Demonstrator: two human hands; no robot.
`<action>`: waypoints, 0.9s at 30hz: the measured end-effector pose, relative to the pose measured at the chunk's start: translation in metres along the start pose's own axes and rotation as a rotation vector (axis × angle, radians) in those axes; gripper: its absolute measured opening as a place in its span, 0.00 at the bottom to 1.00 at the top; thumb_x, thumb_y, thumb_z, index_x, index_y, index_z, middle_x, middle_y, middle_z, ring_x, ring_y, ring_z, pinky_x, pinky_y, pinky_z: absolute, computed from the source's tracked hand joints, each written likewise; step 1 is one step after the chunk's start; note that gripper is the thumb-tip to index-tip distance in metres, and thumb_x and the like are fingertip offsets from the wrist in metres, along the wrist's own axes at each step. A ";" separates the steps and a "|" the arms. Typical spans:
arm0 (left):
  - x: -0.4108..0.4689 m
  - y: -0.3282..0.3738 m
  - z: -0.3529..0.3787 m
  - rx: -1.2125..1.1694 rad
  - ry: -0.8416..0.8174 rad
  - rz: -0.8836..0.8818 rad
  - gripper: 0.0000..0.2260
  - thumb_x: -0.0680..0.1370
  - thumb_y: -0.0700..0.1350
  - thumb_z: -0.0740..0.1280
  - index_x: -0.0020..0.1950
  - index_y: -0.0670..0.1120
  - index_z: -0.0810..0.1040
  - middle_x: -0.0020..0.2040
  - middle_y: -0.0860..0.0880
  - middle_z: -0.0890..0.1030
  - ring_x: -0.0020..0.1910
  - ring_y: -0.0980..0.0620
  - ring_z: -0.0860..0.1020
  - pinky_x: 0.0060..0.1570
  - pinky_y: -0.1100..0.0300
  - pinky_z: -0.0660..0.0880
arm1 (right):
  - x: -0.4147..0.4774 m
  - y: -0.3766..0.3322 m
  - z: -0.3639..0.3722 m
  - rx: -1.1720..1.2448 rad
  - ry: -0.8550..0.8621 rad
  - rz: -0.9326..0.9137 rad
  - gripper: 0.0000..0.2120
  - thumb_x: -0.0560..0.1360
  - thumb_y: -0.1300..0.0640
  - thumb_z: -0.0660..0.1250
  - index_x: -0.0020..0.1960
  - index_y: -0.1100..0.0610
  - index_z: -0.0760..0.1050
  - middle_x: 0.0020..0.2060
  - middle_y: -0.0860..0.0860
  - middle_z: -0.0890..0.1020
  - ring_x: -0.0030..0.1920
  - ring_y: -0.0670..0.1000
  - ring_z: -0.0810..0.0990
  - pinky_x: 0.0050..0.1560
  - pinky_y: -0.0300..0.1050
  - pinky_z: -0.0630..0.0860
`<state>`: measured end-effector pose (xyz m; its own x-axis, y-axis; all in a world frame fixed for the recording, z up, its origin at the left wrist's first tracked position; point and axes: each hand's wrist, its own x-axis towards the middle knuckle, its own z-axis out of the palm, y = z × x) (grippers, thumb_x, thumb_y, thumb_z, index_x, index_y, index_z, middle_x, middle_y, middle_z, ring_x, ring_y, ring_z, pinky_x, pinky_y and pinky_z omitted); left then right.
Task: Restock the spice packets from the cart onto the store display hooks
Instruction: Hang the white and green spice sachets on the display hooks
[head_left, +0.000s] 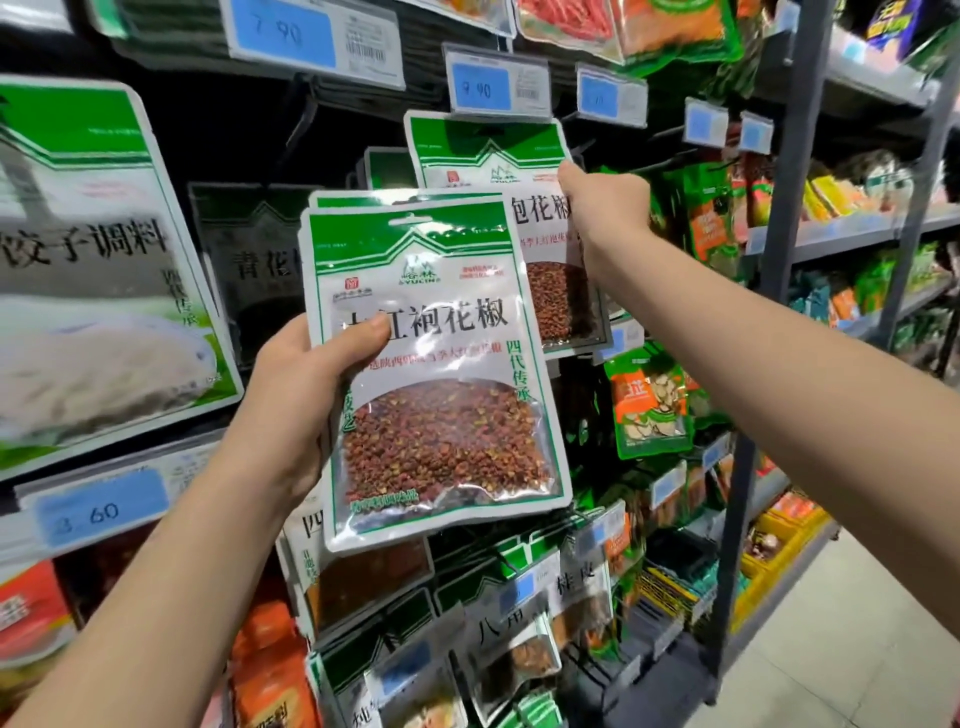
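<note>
My left hand (301, 395) grips a small stack of green-and-white spice packets (436, 374) filled with red peppercorns, thumb across the front one; at least two packets show at the top edge. My right hand (605, 208) reaches up to the display and pinches the right edge of another identical packet (483, 150), held up at a hook just below a blue price tag (496, 83). That packet's lower half is hidden behind the stack. The hook itself cannot be seen.
More hanging packets fill the display: a large dumpling-seasoning packet (93, 260) at left, a dark packet (254, 260) behind, orange and green bags (649, 405) at right. A grey shelf upright (779, 249) stands right, with yellow crates (774, 556) near the floor.
</note>
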<state>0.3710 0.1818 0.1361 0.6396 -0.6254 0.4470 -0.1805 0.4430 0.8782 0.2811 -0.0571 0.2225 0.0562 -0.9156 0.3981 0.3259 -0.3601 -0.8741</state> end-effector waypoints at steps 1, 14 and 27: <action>0.000 0.000 0.000 0.005 0.003 0.001 0.09 0.76 0.39 0.67 0.56 0.43 0.79 0.49 0.47 0.85 0.45 0.54 0.84 0.39 0.68 0.77 | 0.000 -0.002 0.001 -0.014 0.007 0.002 0.16 0.70 0.52 0.70 0.28 0.56 0.69 0.36 0.58 0.84 0.36 0.54 0.82 0.41 0.54 0.81; 0.001 0.003 -0.004 0.011 0.013 0.007 0.09 0.75 0.39 0.68 0.55 0.44 0.79 0.49 0.49 0.85 0.47 0.56 0.83 0.43 0.69 0.77 | 0.004 -0.005 0.009 -0.047 -0.056 0.029 0.17 0.65 0.52 0.72 0.48 0.64 0.77 0.40 0.58 0.84 0.40 0.59 0.84 0.42 0.62 0.82; 0.000 0.004 -0.004 0.018 0.029 0.004 0.08 0.75 0.39 0.69 0.54 0.43 0.79 0.47 0.49 0.85 0.46 0.55 0.83 0.42 0.69 0.77 | 0.005 -0.023 0.005 -0.127 -0.050 0.020 0.11 0.69 0.57 0.70 0.48 0.62 0.74 0.48 0.59 0.82 0.47 0.57 0.83 0.48 0.62 0.81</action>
<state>0.3730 0.1864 0.1385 0.6603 -0.6042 0.4459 -0.1965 0.4341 0.8792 0.2785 -0.0528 0.2455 0.1095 -0.9141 0.3904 0.2026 -0.3640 -0.9091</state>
